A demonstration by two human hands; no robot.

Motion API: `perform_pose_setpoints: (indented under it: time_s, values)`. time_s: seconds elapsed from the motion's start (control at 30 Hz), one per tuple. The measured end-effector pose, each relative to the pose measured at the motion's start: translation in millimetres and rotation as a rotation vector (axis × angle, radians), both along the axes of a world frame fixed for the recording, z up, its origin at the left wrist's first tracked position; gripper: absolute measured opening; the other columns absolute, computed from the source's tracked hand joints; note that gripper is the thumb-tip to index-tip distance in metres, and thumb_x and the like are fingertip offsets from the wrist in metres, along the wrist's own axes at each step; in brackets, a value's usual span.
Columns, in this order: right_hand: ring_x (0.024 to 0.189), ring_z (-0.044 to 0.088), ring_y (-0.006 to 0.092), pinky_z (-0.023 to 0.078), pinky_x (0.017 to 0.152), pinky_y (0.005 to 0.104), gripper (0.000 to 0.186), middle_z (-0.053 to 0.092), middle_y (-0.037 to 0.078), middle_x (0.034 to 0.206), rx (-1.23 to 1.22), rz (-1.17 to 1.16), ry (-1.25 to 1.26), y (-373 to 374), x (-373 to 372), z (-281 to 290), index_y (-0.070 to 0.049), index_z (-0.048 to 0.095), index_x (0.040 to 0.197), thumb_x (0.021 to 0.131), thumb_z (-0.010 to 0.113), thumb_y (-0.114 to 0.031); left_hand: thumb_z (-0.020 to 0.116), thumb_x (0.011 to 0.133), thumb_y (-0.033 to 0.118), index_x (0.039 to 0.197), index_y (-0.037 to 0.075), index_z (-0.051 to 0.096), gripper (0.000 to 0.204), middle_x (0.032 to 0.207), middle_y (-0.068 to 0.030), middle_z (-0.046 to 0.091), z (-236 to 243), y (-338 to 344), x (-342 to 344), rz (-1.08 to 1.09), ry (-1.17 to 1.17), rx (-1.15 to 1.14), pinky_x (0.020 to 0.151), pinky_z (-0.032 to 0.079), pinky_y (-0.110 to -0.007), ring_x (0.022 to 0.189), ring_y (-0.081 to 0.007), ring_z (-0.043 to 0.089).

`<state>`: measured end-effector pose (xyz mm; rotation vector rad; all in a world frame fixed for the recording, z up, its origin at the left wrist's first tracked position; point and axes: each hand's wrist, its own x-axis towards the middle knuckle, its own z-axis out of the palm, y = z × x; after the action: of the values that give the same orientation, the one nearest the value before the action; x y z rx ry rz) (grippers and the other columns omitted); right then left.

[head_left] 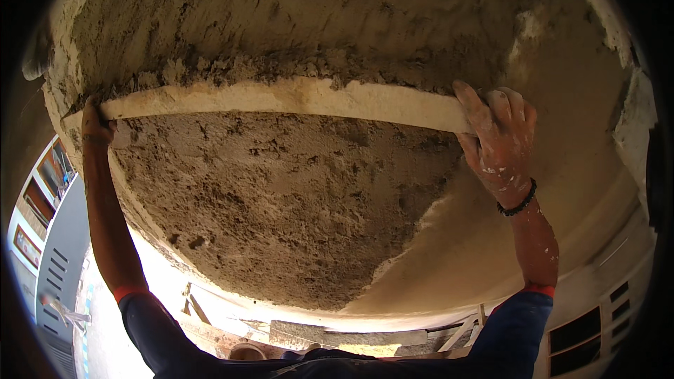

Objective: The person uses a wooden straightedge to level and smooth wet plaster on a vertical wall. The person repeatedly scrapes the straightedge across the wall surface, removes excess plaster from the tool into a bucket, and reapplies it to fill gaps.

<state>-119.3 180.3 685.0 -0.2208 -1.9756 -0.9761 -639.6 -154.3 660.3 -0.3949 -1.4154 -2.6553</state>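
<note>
A long pale straightedge (295, 97) lies across a wall of wet brown mortar (281, 182), held at both ends. My left hand (97, 123) is closed round its left end, close to the wall's left edge. At the other end, my right hand (502, 137) grips it with the thumb below and fingers above; light splashes of mortar dot the skin. Crumbly mortar (232, 70) is piled in a ridge along the upper edge of the straightedge. Beneath it the surface is rough and pitted, with a smoother, paler plastered area (449, 260) to the lower right.
Below me are boards (351, 337) and a round container (247, 352), partly hidden by my body. A grey slatted gate (60, 267) and a building with windows (42, 200) stand at the left. Dark window openings (579, 337) show at the lower right.
</note>
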Motion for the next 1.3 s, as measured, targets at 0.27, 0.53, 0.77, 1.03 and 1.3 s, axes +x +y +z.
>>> perform_pose_setpoints:
  time_s: [0.27,0.53,0.77,1.03,1.3]
  values:
    - [0.096,0.046,0.0263,0.035,0.083,0.0424,0.068,0.046,0.005,0.097,0.024,0.03,0.01,1.5,16.0,-1.0,-0.023,0.051,0.122,0.059,0.072,-0.01,0.047,0.085,0.037,0.089,0.012,0.051,0.025,0.068,-0.0021,0.054,-14.4,-1.4,22.0,-0.007,-0.069,0.018,0.031,0.03,-0.025,0.048,-0.015,0.051]
    - [0.099,0.046,0.0315,0.035,0.085,0.047,0.06,0.047,0.007,0.101,-0.037,-0.025,-0.083,16.5,55.0,-30.8,-0.018,0.052,0.12,0.062,0.066,-0.01,0.05,0.084,0.033,0.086,0.012,0.046,0.022,0.063,-0.0035,0.05,-82.1,-10.4,85.1,-0.025,-0.225,0.039,0.031,0.031,-0.027,0.047,-0.016,0.05]
    - [0.102,0.047,0.0349,0.037,0.084,0.0496,0.048,0.053,0.012,0.108,-0.086,0.017,-0.119,59.0,103.9,-69.4,-0.005,0.051,0.116,0.07,0.063,-0.012,0.051,0.085,0.028,0.085,0.005,0.049,0.023,0.061,-0.0079,0.052,-179.6,5.2,151.9,-0.054,-0.394,0.055,0.03,0.037,-0.029,0.043,-0.0192,0.052]
    - [0.105,0.052,0.0311,0.042,0.088,0.0474,0.033,0.056,0.012,0.112,0.089,0.111,-0.388,124.4,159.8,-101.3,-0.002,0.055,0.112,0.085,0.053,-0.021,0.05,0.085,0.03,0.09,0.004,0.059,0.028,0.066,-0.0069,0.061,-323.2,3.3,252.3,0.0,-0.658,0.101,0.031,0.041,-0.026,0.043,-0.0153,0.056]
    - [0.083,0.059,0.0246,0.047,0.069,0.0418,0.025,0.061,0.007,0.097,0.174,0.225,-0.466,25.6,111.2,-96.9,-0.011,0.056,0.102,0.083,0.058,-0.028,0.053,0.083,0.03,0.08,0.005,0.055,0.025,0.055,-0.005,0.05,-402.8,-7.3,361.0,0.155,-0.856,0.217,0.031,0.038,-0.03,0.037,-0.0182,0.047]
